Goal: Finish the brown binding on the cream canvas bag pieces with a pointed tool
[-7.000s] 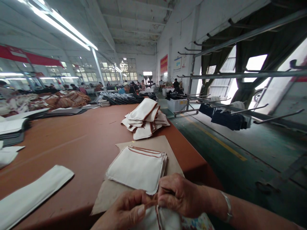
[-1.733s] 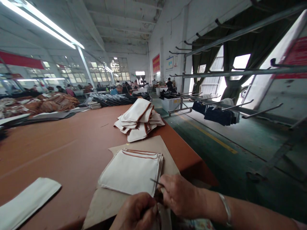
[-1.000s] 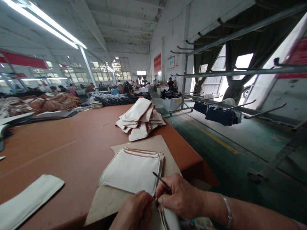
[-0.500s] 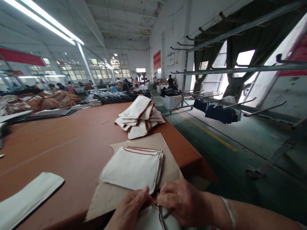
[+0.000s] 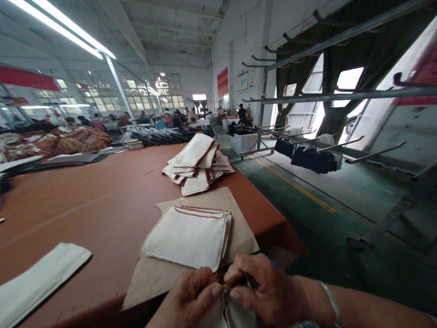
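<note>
Close to me, at the bottom of the view, my left hand [image 5: 191, 296] pinches the edge of a white fabric piece [image 5: 212, 319] with a brown-trimmed seam. Beside it, almost touching, my right hand [image 5: 266, 287] is closed at the same seam, with a small dark tool [image 5: 251, 280] partly showing between its fingers; its kind is hidden. Just beyond the hands lies a neat stack of white fabric panels [image 5: 186, 239] with brown edging. That stack rests on a brown paper sheet [image 5: 143, 282] at the table's corner.
A looser pile of white brown-edged pieces [image 5: 196, 157] sits farther back on the brown table [image 5: 102, 205]. At the left lies a long white panel [image 5: 44, 278]. A metal rack [image 5: 327, 98] with prongs stands on the right. Several people work in the background.
My left thumb has come down onto the seam edge. My right hand has turned, and its fingers have lifted slightly at the fabric. The stacks have stayed put.
</note>
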A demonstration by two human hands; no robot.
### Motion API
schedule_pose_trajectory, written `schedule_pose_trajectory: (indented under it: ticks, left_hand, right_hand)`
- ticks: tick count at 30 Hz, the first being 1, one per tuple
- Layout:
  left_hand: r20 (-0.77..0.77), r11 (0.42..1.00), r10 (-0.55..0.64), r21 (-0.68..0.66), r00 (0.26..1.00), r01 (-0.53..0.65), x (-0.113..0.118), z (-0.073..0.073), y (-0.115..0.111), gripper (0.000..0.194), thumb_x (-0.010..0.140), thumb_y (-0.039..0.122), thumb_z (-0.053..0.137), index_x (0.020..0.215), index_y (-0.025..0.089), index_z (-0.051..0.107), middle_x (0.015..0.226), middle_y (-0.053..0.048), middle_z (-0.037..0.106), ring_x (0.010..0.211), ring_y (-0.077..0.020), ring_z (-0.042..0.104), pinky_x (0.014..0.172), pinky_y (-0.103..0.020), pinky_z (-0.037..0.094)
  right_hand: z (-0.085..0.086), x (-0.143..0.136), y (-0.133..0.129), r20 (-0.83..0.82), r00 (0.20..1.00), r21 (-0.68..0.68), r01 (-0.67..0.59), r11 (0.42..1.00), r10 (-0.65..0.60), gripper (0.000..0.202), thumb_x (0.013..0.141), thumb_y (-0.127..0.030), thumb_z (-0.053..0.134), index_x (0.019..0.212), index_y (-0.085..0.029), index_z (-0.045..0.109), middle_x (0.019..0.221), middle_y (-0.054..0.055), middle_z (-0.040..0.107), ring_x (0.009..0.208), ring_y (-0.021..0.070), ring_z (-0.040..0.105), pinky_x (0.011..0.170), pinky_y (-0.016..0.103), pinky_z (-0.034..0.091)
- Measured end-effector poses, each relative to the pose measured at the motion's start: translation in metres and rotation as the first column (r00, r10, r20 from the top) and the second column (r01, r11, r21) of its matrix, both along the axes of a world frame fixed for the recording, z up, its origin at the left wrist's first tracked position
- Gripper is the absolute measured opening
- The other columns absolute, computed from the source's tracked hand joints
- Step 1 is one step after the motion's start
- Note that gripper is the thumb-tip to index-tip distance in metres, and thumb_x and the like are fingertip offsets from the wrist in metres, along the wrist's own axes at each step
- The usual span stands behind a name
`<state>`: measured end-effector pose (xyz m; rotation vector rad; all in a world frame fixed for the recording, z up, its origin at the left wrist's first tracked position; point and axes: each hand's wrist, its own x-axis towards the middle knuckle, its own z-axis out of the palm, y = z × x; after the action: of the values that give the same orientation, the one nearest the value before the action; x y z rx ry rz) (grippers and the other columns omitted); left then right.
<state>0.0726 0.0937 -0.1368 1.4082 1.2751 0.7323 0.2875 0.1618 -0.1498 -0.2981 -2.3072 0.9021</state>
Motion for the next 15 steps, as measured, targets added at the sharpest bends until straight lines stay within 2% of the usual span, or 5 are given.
schedule_pose_trajectory:
  ticks: [2,3,8,12,15]
  left_hand:
    - [-0.050,0.999,-0.027,0.024,0.998,0.028,0.000,0.005,0.000,0.050,0.086,0.065,0.050,0.065,0.021,0.040,0.065,0.006,0.033,0.060,-0.0110,0.030,0.053,-0.023,0.026]
    - [-0.075,0.998,-0.052,0.030,0.996,0.054,0.000,0.008,0.001,0.051,0.086,0.066,0.049,0.064,0.021,0.040,0.065,0.005,0.033,0.060,-0.0113,0.031,0.054,-0.023,0.027]
    - [-0.018,0.999,-0.026,0.018,0.999,0.027,0.005,0.021,-0.001,0.046,0.086,0.059,0.056,0.066,0.019,0.045,0.066,0.004,0.036,0.062,-0.0114,0.033,0.055,-0.023,0.027]
    - [0.262,0.999,-0.018,-0.027,0.965,0.026,0.008,0.019,-0.006,0.044,0.081,0.056,0.065,0.065,0.018,0.049,0.064,0.003,0.042,0.058,-0.0098,0.032,0.052,-0.021,0.025]
    - [0.507,0.985,0.035,-0.162,0.861,0.055,0.010,0.010,-0.010,0.043,0.076,0.054,0.072,0.067,0.018,0.049,0.061,0.005,0.043,0.051,-0.0073,0.029,0.049,-0.020,0.023]
  right_hand:
    - [0.005,0.001,0.003,0.081,0.997,-0.415,0.034,0.909,0.000,0.036,0.100,-0.045,0.038,0.101,-0.014,0.057,0.074,0.000,0.054,0.060,0.0098,0.048,0.054,0.020,0.038]
    - [0.009,0.002,0.005,0.126,0.992,-0.522,0.046,0.851,0.023,0.040,0.100,-0.048,0.039,0.098,-0.013,0.059,0.072,-0.001,0.052,0.059,0.0087,0.045,0.052,0.019,0.036]
    - [0.029,-0.002,0.017,0.222,0.949,-0.660,-0.022,0.751,0.222,0.030,0.086,-0.041,0.066,0.081,-0.011,0.063,0.061,-0.006,0.045,0.052,0.0049,0.037,0.045,0.015,0.030]
    - [0.028,-0.008,0.012,0.104,0.953,-0.878,-0.047,0.477,0.285,0.035,0.076,-0.044,0.076,0.086,-0.012,0.065,0.056,-0.006,0.050,0.036,0.0035,0.039,0.035,0.015,0.030]
    - [0.013,-0.012,0.004,-0.091,0.974,-0.916,-0.163,0.366,0.208,0.039,0.067,-0.045,0.081,0.077,-0.011,0.064,0.055,-0.005,0.052,0.035,0.0032,0.038,0.034,0.015,0.029]
